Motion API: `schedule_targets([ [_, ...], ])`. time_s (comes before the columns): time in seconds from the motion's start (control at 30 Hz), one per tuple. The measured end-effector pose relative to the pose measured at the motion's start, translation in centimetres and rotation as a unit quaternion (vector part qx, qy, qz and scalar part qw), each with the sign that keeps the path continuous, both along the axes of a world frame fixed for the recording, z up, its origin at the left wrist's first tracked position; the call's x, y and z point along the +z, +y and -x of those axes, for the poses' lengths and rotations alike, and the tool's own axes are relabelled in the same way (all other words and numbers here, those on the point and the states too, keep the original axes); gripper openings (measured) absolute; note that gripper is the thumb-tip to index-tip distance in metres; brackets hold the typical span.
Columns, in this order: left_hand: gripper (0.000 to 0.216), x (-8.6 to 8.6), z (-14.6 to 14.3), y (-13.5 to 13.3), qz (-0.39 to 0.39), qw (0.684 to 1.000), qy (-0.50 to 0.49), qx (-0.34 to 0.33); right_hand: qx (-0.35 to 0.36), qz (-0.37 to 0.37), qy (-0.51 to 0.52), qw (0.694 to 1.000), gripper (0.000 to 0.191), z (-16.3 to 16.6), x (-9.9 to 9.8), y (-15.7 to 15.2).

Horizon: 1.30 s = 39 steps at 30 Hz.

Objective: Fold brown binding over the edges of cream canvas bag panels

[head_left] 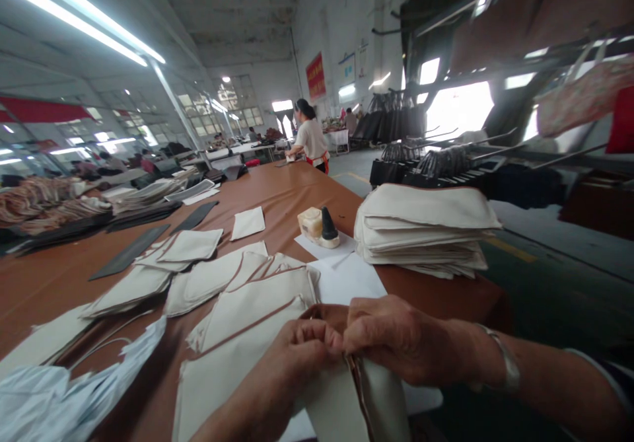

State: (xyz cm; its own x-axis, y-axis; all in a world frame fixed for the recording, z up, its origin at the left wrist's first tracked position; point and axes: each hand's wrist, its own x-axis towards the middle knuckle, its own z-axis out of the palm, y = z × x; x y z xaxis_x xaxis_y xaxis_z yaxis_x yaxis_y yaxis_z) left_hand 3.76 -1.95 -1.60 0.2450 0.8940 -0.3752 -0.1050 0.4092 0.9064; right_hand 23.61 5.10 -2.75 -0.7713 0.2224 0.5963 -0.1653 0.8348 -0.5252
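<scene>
Left of the hands lie loose cream pieces (208, 277). The left hand (297, 356) and right hand (396, 339) meet with fingers closed, both pinching the top edge of a brown-trimmed pouch (341, 405) just below them. Beyond the right hand sits a stack (426, 227).

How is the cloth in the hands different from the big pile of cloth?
The held cloth is a single piece, pinched by the left hand and right hand; the pile is many pieces stacked flat on the table, untouched. The held cloth shows brown trim; the pile looks plain. Both are cream.
</scene>
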Motion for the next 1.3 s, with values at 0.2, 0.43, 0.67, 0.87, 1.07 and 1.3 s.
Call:
schedule_targets([
  [0.2,0.036,-0.5,-0.2,0.0,0.015,0.999,-0.039,-0.001,-0.031,-0.084,0.002,0.996,0.015,-0.6,-0.8,-1.0],
  [0.43,0.040,0.2,0.9,-0.2,-0.113,0.984,0.085,-0.111,-0.096,0.265,-0.054,0.958,0.034,-1.3,0.9,-2.0],
  [0.67,0.036,1.6,0.6,-1.2,-0.193,0.967,0.130,-0.101,-0.012,0.301,-0.111,0.947,0.032,-0.4,1.7,-1.6],
  [0.87,0.040,0.9,0.4,-1.3,-0.135,0.981,0.076,-0.119,-0.026,0.264,-0.072,0.961,0.029,-0.6,1.2,-1.6],
  [1.07,0.036,1.9,0.7,-0.7,-0.166,0.973,0.086,-0.135,0.025,0.266,-0.140,0.954,0.039,-0.8,2.6,-0.5],
  [1.3,0.041,1.3,2.0,0.1,-0.106,0.981,0.081,-0.141,-0.036,0.150,-0.175,0.972,0.041,-1.2,2.3,1.4],
])
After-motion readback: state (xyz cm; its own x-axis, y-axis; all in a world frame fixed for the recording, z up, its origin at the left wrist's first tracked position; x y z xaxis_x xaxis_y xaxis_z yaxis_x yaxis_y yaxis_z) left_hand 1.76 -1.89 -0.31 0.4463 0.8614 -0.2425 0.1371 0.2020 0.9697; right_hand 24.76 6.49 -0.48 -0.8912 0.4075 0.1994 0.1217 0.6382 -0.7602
